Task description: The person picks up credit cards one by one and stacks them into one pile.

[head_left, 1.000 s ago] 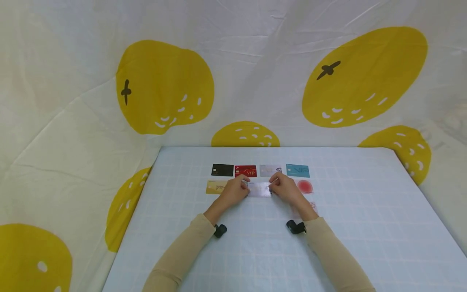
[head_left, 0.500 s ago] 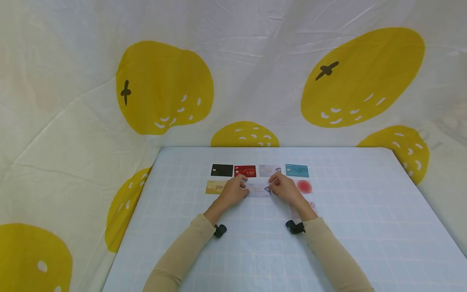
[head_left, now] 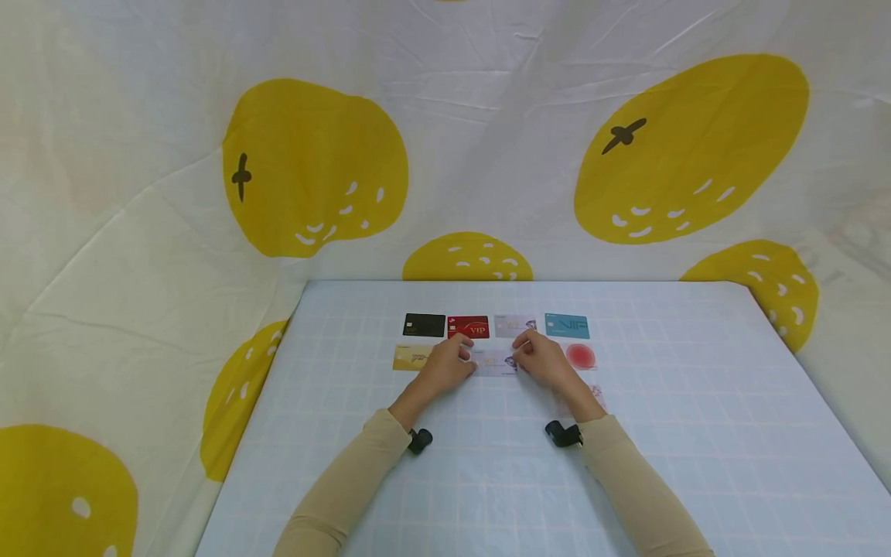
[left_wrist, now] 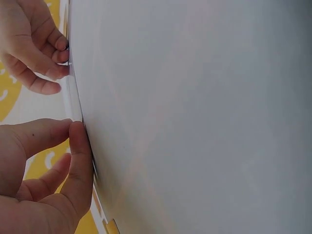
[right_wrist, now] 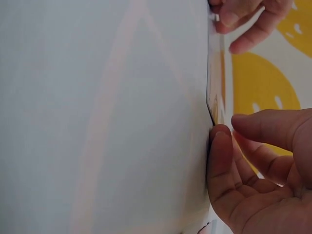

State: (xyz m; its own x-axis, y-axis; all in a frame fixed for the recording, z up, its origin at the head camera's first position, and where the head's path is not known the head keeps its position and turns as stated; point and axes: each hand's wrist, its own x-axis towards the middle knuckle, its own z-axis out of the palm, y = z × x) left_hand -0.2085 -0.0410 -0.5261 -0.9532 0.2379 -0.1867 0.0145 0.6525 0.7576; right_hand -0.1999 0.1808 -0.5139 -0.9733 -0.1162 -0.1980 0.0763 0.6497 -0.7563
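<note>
A silvery-white card (head_left: pixel 494 362) with gold lettering and a dark motif at its right end lies between my hands in the head view. My left hand (head_left: pixel 448 363) pinches its left end, thumb and a finger meeting at the edge in the left wrist view. At the opposite end, my right hand (head_left: pixel 544 360) holds the corner with curled fingers. The right wrist view shows that corner against the thumb (right_wrist: pixel 222 146), with the fingertip above standing slightly apart. A gold card (head_left: pixel 409 357) lies partly behind my left hand. Beyond my right hand is a clear card with a red disc (head_left: pixel 581 356).
Behind are a black card (head_left: pixel 425 325), a red VIP card (head_left: pixel 469 326), a similar silvery card (head_left: pixel 513 326) and a blue VIP card (head_left: pixel 567 326), in a row. A pale patterned card (head_left: pixel 597 394) lies partly under my right forearm. The table (head_left: pixel 487 495) has a pale checked cover.
The glare on the silvery card is gone, and its lettering and motif now show. Both hands keep nearly the same place at its ends.
</note>
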